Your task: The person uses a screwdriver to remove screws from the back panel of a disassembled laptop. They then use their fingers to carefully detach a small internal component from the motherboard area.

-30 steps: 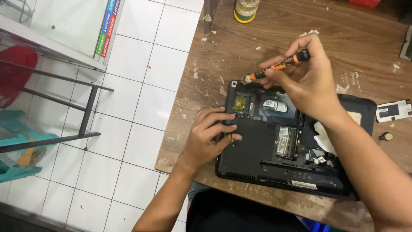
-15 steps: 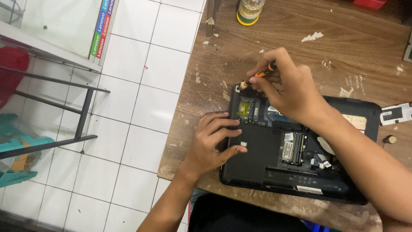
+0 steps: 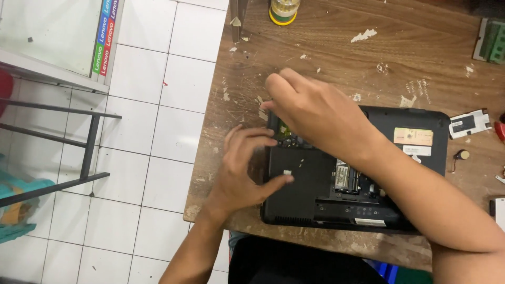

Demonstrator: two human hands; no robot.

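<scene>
Head view looks down on a worn wooden surface (image 3: pixel 336 47) flecked with paint, beside white floor tiles (image 3: pixel 152 131). An upturned black laptop (image 3: pixel 368 173) with its base opened lies at about 5 o'clock from the frame's centre. Around it: a yellow-rimmed jar (image 3: pixel 283 10) at 12 o'clock, a green circuit board (image 3: pixel 492 42) at 2 o'clock, a small white-and-black cover (image 3: pixel 470 123) and a coin-shaped cell (image 3: pixel 462 154) at 3 o'clock. The right hand (image 3: pixel 321 113) reaches across the laptop's top-left corner and hides what lies beneath it — whether its fingers pinch anything cannot be told. The left hand (image 3: pixel 242 171) rests on the laptop's left edge, fingers (image 3: pixel 252 138) loosely spread, thumb pressing the casing.
</scene>
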